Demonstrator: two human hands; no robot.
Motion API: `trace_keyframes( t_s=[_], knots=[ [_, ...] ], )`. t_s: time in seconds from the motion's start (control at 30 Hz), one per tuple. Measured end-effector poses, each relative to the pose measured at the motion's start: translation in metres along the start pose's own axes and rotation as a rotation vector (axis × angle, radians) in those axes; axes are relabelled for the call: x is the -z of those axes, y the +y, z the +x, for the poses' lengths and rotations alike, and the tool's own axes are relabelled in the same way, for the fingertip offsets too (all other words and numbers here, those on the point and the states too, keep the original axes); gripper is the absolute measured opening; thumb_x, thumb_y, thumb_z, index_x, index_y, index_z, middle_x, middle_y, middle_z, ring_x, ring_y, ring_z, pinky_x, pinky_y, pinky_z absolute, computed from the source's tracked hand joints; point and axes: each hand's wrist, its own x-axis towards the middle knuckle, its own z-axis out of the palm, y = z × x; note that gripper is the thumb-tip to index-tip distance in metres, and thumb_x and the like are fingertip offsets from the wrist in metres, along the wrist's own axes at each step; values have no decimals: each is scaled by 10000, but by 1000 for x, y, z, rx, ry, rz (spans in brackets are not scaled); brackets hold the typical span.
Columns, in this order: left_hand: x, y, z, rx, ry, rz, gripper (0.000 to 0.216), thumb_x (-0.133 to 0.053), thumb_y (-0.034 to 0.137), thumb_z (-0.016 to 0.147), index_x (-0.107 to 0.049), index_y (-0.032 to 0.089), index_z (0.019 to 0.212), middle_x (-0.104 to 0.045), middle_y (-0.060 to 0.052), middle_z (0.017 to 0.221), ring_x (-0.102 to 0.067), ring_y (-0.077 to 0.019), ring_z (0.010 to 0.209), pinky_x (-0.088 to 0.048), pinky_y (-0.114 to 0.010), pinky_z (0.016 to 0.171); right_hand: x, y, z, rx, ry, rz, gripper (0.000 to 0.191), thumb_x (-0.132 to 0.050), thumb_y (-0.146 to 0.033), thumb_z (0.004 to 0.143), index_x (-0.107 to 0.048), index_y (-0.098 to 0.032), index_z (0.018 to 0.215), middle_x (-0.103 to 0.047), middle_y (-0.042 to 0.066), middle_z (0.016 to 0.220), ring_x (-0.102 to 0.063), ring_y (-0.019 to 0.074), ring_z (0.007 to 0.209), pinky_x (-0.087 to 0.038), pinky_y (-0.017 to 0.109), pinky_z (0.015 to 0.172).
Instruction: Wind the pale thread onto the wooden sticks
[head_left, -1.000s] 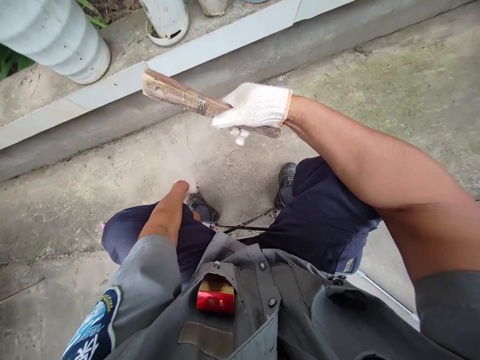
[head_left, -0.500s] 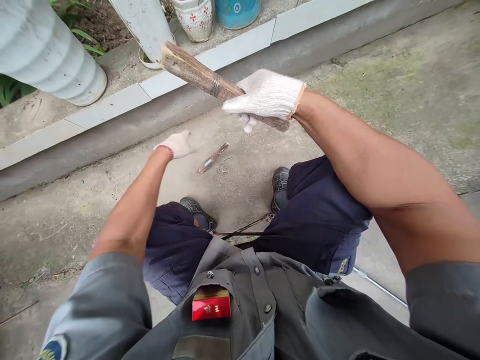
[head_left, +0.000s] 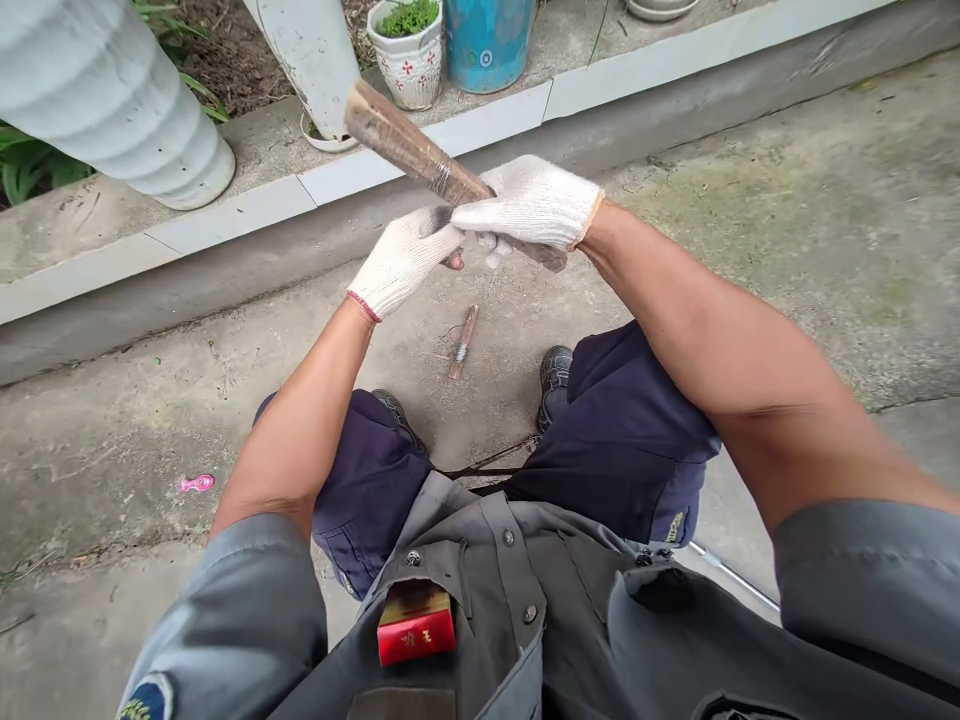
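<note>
My right hand (head_left: 529,205), in a white knit glove, is closed around a thick, rough wooden stick (head_left: 397,140). Thin wire (head_left: 441,178) is wound round the stick's middle. The stick slants up to the left, its lower end showing below my palm. My left hand (head_left: 405,258), gloved too, meets my right thumb just under the stick. Its fingers are bent together in a pinch, a bare fingertip showing; what lies between them is hidden. On the concrete below lies a smaller wooden piece (head_left: 469,330) with silvery wire wrapped around it.
A tiled ledge (head_left: 367,165) runs across the front, carrying a flower pot (head_left: 411,70), a blue bucket (head_left: 486,45) and white columns (head_left: 161,120). A pink object (head_left: 196,483) lies at left on the concrete. A metal rod (head_left: 735,580) is beside my right leg.
My left hand has come up and right, from above the floor to my right hand, its fingers closing. The small wooden piece has turned more upright in view. My right hand keeps the stick.
</note>
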Motion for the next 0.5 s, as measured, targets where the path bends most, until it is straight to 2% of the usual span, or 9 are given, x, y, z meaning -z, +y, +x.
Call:
trace_keyframes(
  t_s=[0.1, 0.2, 0.37, 0.5],
  knots=[
    [-1, 0, -5, 23, 50, -166, 356, -486, 439, 1053, -662, 144, 1148, -659, -34, 769, -645, -129, 713, -548, -257, 746, 7, 4, -3, -29, 51, 90, 432, -695, -607, 857, -591, -191, 913, -717, 102, 877, -691, 215, 702, -507, 289, 564],
    [3, 1, -15, 35, 76, -277, 350, -509, 446, 1044, -674, 149, 1128, -566, 14, 646, -542, -92, 551, -511, -230, 632, 12, 13, -2, -70, 87, 124, 425, -721, -590, 836, -557, -199, 854, -704, 92, 830, -668, 208, 636, -483, 295, 539],
    [14, 5, -30, 53, 40, -300, 330, -531, 440, 1019, -700, 158, 1050, -487, 34, 569, -455, -82, 479, -450, -214, 532, 15, 25, 1, -108, 86, 57, 406, -721, -564, 852, -593, -180, 874, -679, 85, 755, -624, 168, 570, -473, 283, 537],
    [22, 3, -37, 74, -97, -268, 357, -536, 476, 1009, -710, 165, 1022, -455, 43, 554, -398, -76, 463, -437, -211, 513, 17, 22, -3, -51, 18, 43, 423, -701, -579, 878, -610, -170, 930, -655, 66, 727, -606, 136, 569, -478, 260, 562]
  ],
)
